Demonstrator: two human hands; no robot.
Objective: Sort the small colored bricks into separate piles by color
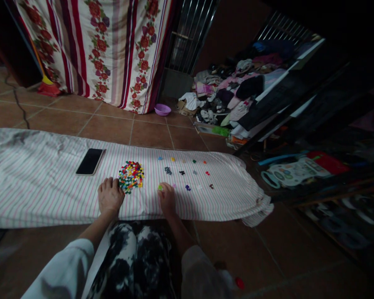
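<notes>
On the cloth-covered bench, the heap of small pieces (pixel 131 175) lies just beyond the left hand (pixel 111 195), with the phone (pixel 90 161) farther left. Small clusters (pixel 182 172) lie in rows beyond and right of the right hand (pixel 167 197); the basin (pixel 162 109) sits on the floor (pixel 152 132) behind the bench (pixel 65 182).

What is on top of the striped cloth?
On the striped cloth lie a phone, a mixed pile of colourful pieces and small clusters grouped by colour. The left hand rests beside the pile; the right hand is at lime-green pieces. Whatever the hands cover is hidden.
</notes>
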